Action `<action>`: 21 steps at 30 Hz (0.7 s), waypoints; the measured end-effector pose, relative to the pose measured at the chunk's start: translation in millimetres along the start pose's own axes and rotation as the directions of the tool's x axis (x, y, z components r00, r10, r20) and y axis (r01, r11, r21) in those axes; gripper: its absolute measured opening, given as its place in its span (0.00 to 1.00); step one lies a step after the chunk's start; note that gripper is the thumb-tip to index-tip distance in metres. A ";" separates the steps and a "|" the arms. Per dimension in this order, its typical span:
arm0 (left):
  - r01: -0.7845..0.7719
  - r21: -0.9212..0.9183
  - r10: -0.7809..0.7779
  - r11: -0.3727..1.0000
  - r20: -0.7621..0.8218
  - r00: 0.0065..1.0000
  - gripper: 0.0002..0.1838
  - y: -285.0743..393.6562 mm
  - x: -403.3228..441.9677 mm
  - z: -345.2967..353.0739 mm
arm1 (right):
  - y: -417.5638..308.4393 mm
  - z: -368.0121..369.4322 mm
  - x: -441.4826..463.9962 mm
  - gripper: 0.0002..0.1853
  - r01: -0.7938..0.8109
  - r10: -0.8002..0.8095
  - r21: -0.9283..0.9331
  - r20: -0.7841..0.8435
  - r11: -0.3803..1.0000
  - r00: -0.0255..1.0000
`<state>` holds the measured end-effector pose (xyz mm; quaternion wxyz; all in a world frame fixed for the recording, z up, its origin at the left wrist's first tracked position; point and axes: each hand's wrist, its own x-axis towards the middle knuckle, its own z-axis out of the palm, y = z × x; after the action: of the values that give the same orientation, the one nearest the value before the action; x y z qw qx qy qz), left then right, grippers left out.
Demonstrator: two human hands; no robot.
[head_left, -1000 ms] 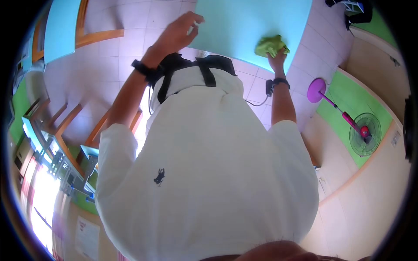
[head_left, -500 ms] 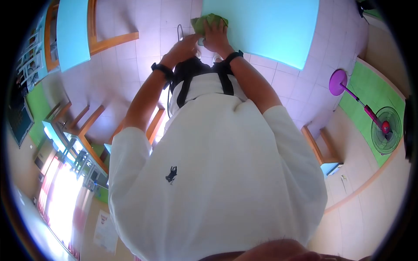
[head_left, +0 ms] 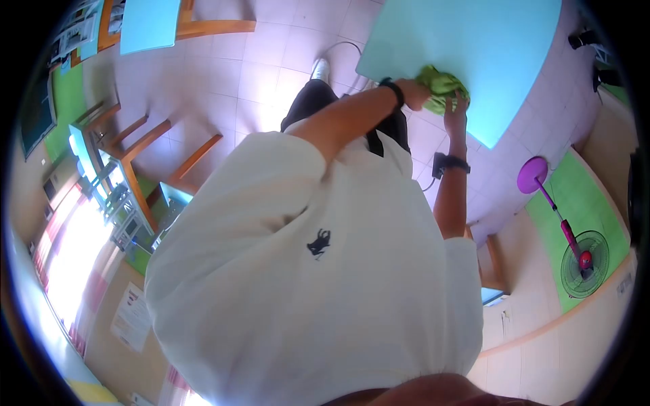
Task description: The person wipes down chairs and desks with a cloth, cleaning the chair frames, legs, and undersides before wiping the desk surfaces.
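Note:
A crumpled green cloth (head_left: pixel 441 86) lies at the near edge of the light blue table (head_left: pixel 474 40). My left hand (head_left: pixel 413 94) reaches across from the left and is closed on the cloth's left side. On the cloth's lower right, my right hand (head_left: pixel 456 114) grips it with bent fingers. Both wrists wear black bands, and the right one carries a small dark box. Parts of the fingers are hidden by the folds of the cloth.
A purple and red standing fan (head_left: pixel 585 260) is at the right by a green and cream wall. Another blue table (head_left: pixel 150 26) stands at the upper left. Wooden furniture legs (head_left: pixel 145 139) rise at the left. A cable loops on the tiled floor near my shoe (head_left: pixel 320 70).
My right hand and the cloth have moved right from the table's left corner. My left hand has swung right across my body and now grips the cloth too. The view has shifted.

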<state>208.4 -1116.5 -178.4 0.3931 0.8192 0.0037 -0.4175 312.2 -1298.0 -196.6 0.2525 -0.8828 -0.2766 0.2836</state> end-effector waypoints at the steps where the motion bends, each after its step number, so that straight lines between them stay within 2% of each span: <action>1: 0.010 -0.029 -0.009 1.000 0.026 1.000 0.34 12.9 -2.4 -5.3 | -3.3 3.4 -1.1 0.29 0.006 -0.006 -0.003 -0.002 1.000 1.000; 2: 0.003 -0.027 -0.003 1.000 0.023 1.000 0.34 20.0 -3.9 0.7 | -6.2 8.1 -4.4 0.30 -0.050 0.050 -0.013 -0.036 0.999 0.998; 3: 0.027 0.023 -0.026 0.999 -0.055 0.998 0.36 25.3 -3.6 13.1 | -6.9 12.7 -8.3 0.31 -0.111 0.109 -0.024 -0.070 0.994 0.992; 4: 0.053 0.069 -0.043 0.996 -0.129 0.991 0.37 26.7 -6.5 20.6 | -8.6 18.6 -8.1 0.38 -0.105 0.104 -0.016 -0.057 0.994 0.993; 5: 0.038 0.068 -0.029 0.997 -0.124 0.992 0.37 24.1 -9.8 24.5 | -13.4 31.5 -11.5 0.38 -0.116 0.115 -0.025 -0.062 0.993 0.991; 7: 0.046 0.295 -0.055 0.954 0.022 0.998 0.38 21.7 -18.4 26.9 | -33.2 61.6 -20.7 0.47 -0.283 0.263 -0.065 -0.216 0.957 0.940; 8: 0.037 0.270 -0.043 0.962 0.018 0.999 0.37 17.4 -25.7 25.8 | -42.5 76.5 -26.0 0.54 -0.371 0.355 -0.063 -0.186 0.926 0.916; 9: 0.028 0.245 -0.032 0.969 0.015 0.999 0.36 13.4 -33.5 24.5 | -51.7 86.5 -32.1 0.56 -0.417 0.397 -0.078 -0.189 0.906 0.898; 11: 0.029 0.366 -0.049 0.930 0.044 0.998 0.34 0.7 -61.0 20.5 | -73.8 102.7 -39.6 0.60 -0.538 0.509 -0.128 -0.201 0.833 0.837; 12: 0.017 0.369 -0.035 0.929 0.043 0.998 0.34 -11.8 -68.4 16.8 | -74.3 111.7 -40.7 0.60 -0.544 0.512 -0.131 -0.213 0.829 0.832; 14: -0.036 0.248 0.018 0.968 0.074 0.997 0.33 -44.4 -76.5 14.0 | -73.2 127.9 -44.9 0.56 -0.463 0.466 0.055 -0.100 0.885 0.879; 15: -0.021 0.148 0.007 0.989 0.099 0.995 0.32 -55.6 -86.6 6.6 | -83.4 135.0 -39.3 0.56 -0.448 0.454 0.084 -0.071 0.890 0.888; 17: 0.024 -0.055 -0.015 0.998 0.149 0.989 0.30 -78.2 -105.3 -6.7 | -116.4 152.8 -34.8 0.55 -0.482 0.481 0.003 -0.053 0.876 0.875; 19: 0.064 -0.001 -0.063 0.998 -0.218 0.974 0.23 -115.2 -77.9 24.5 | -150.1 162.1 -22.0 0.54 -0.516 0.514 -0.089 -0.044 0.852 0.857; 21: 0.025 0.028 -0.018 0.999 -0.219 0.975 0.24 -142.9 -67.4 25.5 | -178.0 163.6 -7.6 0.53 -0.552 0.555 -0.137 -0.022 0.823 0.832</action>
<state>99.4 -1012.5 -232.4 0.3733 0.8661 0.0495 -0.3289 140.8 -1127.4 -203.0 0.0956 -0.9375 -0.0301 0.3333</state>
